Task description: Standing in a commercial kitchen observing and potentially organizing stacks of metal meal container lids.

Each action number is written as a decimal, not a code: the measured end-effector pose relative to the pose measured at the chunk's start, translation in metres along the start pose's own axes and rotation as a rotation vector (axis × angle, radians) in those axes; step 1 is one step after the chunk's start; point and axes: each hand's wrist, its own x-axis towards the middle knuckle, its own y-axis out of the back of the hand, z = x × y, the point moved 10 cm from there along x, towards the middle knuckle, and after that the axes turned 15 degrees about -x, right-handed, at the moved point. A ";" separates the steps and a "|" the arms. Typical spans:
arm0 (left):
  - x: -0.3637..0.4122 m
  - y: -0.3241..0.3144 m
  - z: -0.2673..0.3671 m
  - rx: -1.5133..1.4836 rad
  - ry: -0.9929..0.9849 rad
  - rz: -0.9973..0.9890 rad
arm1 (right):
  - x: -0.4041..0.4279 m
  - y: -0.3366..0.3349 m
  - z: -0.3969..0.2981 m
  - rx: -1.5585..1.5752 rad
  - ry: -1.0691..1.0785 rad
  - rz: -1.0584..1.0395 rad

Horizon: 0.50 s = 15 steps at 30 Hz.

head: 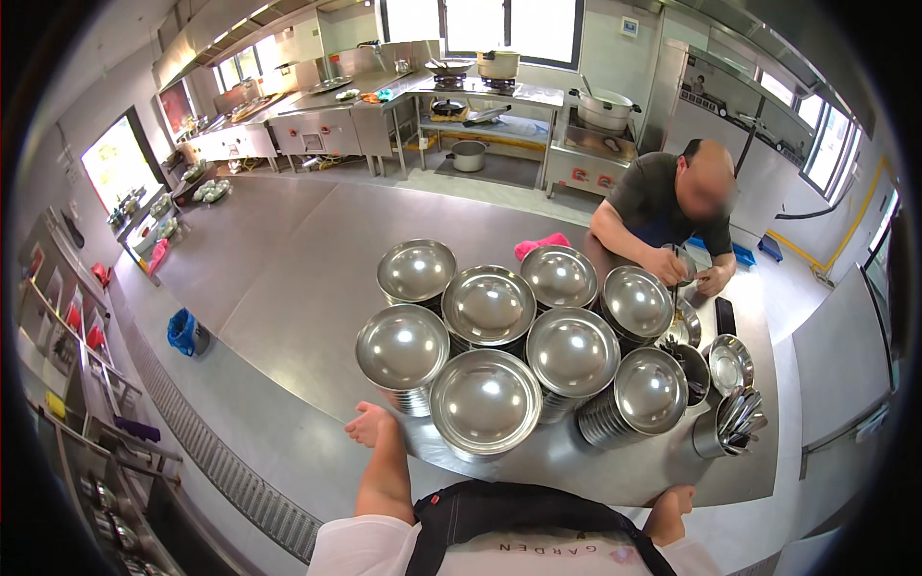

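Note:
Near the front edge of the stainless steel table [302, 288], my left hand [371, 425] has its fingers loosely bent with nothing visible in them. Stacks of round stainless steel dishes stand before me; the front stack [486, 403] and the left stack [403, 349] are nearest that hand. My right hand [676, 498] is at the table's front right edge, its fingers partly hidden. Closest to it are a metal container of spoons [713, 432] and a tall dish stack [648, 396]. Behind these sit a pot of dark utensils [693, 378] and a metal bowl [730, 366].
Across the table a person [648, 187] leans over a metal bowl, holding a thin dark utensil. A pink cloth [542, 245] and a black phone-like object [724, 315] lie on the table. A blue-lined bin [187, 333] and a floor drain grate [230, 471] are at left.

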 end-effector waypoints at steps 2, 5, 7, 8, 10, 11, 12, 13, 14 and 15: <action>-0.001 0.000 0.001 -0.003 -0.006 0.003 | 0.004 -0.001 0.002 0.013 0.002 0.015; 0.002 -0.002 0.000 0.000 -0.009 0.007 | 0.012 -0.005 0.005 0.007 -0.015 0.039; 0.003 -0.004 -0.001 0.007 -0.010 0.007 | 0.012 -0.005 0.003 0.008 0.009 0.040; 0.003 -0.003 -0.002 0.005 -0.016 0.020 | 0.011 -0.005 0.002 0.010 0.035 0.040; 0.003 -0.003 -0.002 0.005 -0.024 0.035 | 0.012 -0.007 0.003 0.021 0.022 0.034; 0.003 -0.003 -0.002 0.006 -0.023 0.038 | 0.014 -0.009 0.003 0.035 0.012 0.027; 0.003 -0.003 -0.002 0.008 -0.021 0.042 | 0.015 -0.010 0.004 0.033 0.011 0.027; 0.002 -0.003 -0.002 0.009 -0.023 0.043 | 0.018 -0.011 0.004 0.027 0.014 0.032; 0.002 -0.003 -0.002 0.004 -0.016 0.039 | 0.021 -0.013 0.004 0.020 0.018 0.037; 0.002 -0.003 -0.002 -0.001 -0.009 0.036 | 0.025 -0.015 0.004 0.019 0.018 0.037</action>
